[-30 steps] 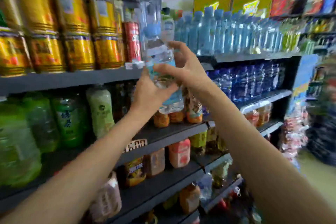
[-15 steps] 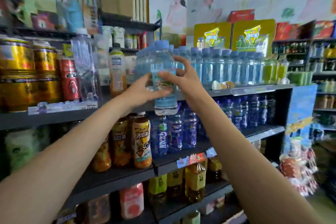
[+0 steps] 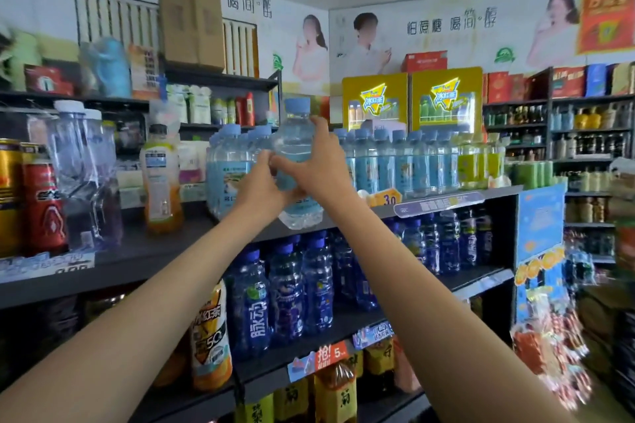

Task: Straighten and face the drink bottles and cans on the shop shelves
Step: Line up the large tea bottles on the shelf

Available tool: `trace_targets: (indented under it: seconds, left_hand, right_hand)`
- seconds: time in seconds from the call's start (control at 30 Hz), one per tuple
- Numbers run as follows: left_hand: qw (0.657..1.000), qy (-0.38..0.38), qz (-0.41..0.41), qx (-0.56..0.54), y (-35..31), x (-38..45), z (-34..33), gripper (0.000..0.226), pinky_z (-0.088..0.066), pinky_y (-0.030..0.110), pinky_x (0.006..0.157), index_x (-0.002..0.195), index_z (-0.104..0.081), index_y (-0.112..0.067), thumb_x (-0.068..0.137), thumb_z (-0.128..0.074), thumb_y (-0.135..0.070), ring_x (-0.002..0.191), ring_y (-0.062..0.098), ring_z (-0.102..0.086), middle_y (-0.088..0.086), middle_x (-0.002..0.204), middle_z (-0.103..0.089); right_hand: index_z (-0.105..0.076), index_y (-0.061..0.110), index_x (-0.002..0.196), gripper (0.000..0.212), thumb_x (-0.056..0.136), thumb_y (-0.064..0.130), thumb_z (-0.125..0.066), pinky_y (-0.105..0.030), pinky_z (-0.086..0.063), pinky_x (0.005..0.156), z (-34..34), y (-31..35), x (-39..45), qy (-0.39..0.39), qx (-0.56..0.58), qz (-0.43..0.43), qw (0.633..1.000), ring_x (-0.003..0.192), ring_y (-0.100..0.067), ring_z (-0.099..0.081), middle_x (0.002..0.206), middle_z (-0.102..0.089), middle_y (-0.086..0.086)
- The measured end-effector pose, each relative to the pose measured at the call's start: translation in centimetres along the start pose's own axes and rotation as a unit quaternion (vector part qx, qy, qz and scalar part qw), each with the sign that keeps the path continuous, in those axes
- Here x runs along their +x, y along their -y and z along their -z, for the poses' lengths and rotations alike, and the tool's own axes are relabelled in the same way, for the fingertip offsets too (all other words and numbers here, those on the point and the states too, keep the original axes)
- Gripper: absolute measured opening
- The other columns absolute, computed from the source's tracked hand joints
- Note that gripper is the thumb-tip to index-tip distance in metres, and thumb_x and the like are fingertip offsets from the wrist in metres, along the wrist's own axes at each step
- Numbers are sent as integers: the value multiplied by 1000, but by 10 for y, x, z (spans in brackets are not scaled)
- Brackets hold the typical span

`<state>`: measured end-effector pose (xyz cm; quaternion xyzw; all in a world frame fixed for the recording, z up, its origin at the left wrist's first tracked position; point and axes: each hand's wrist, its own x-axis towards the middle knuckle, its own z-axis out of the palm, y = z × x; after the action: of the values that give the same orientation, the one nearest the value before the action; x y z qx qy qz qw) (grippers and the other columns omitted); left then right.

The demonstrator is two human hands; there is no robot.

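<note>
Head view: both hands held one water bottle (image 3: 294, 148) up in front of the top shelf (image 3: 446, 197).

Left hand (image 3: 259, 187) gripped its lower body, fingers curled round; right hand (image 3: 321, 161) wrapped the label band, a fingertip reaching toward the neck. The bottle stood upright, its base just above the shelf's front edge, left of the blue-capped bottle row (image 3: 395, 161), probably so its label could be turned outward before being set down.

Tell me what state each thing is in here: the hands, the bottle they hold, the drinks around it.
Water bottle: capped, upright, held at the shelf's front edge.
Left hand: grips the bottle low.
Right hand: grips it higher.
Water row: upright, capped.
Orange bottle: upright, capped.
Red can: upright.
</note>
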<state>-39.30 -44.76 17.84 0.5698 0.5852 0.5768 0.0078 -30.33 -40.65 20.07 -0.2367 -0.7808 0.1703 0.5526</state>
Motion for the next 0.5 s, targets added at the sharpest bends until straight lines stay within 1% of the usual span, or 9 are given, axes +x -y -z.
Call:
trace_targets:
  seconds: [0.03, 0.1, 0.17, 0.23, 0.3, 0.37, 0.43, 0.5]
  left_hand:
    - [999, 8, -15, 27, -4, 2, -4, 40, -45, 28, 69, 108, -44, -11, 79, -72, -14, 86, 14, -47, -2, 97, -47]
    - [997, 18, -38, 62, -14, 6, -18, 53, -46, 35, 79, 116, -45, -11, 75, -76, -22, 92, 19, -51, -2, 102, -48]
    - [997, 24, -44, 66, -23, 15, -42, 56, -48, 42, 86, 118, -44, -12, 74, -77, -26, 97, 24, -54, -1, 105, -49]
    - [995, 44, -47, 71, -30, 22, -73, 56, -48, 42, 85, 117, -43, -12, 74, -76, -25, 99, 25, -54, -1, 106, -48]
    - [994, 64, -55, 69, -36, 30, -110, 55, -45, 35, 77, 117, -43, -12, 75, -75, -25, 97, 25, -54, -1, 104, -48]
    - [994, 71, -55, 55, -40, 39, -152, 53, -43, 32, 73, 118, -44, -11, 76, -75, -23, 95, 24, -54, -1, 101, -49]
    - [997, 59, -41, 22, -43, 48, -198, 53, -46, 33, 74, 119, -45, -10, 76, -74, -22, 92, 23, -55, -1, 99, -50]
    - [999, 39, -28, -7, -46, 64, -245, 50, -48, 36, 74, 117, -48, -10, 76, -74, -21, 88, 21, -55, 2, 99, -54]
  right_hand:
    - [-24, 16, 143, 83, 79, 40, -71, -39, -40, 97, 4, -4, 1, -21, -3, 0, 1000, 123, -31, -42, 136, -39, -14]
    - [-28, 17, 142, 80, 79, 40, -71, -35, -39, 93, 19, -17, 4, -54, 8, -9, 998, 122, -29, -44, 134, -42, -12]
    - [-29, 17, 141, 79, 78, 39, -72, -32, -39, 91, 39, -35, 10, -76, 11, -22, 997, 120, -27, -46, 133, -44, -12]
    - [-29, 19, 142, 77, 79, 36, -71, -33, -39, 93, 60, -58, 13, -92, 1, -26, 995, 121, -26, -46, 134, -43, -11]
    - [-31, 22, 140, 74, 79, 33, -72, -35, -39, 95, 81, -85, 15, -115, -7, -20, 993, 122, -26, -44, 134, -44, -8]
    - [-33, 22, 136, 73, 76, 31, -74, -39, -42, 95, 103, -117, 19, -138, 10, -28, 990, 120, -25, -46, 133, -47, -4]
    - [-36, 20, 133, 72, 75, 31, -77, -37, -48, 88, 131, -153, 26, -126, 47, -63, 989, 114, -22, -52, 129, -53, -4]
    - [-49, 14, 122, 58, 74, 31, -77, -33, -53, 76, 161, -199, 40, -67, 89, -93, 989, 101, -21, -61, 116, -63, -6]
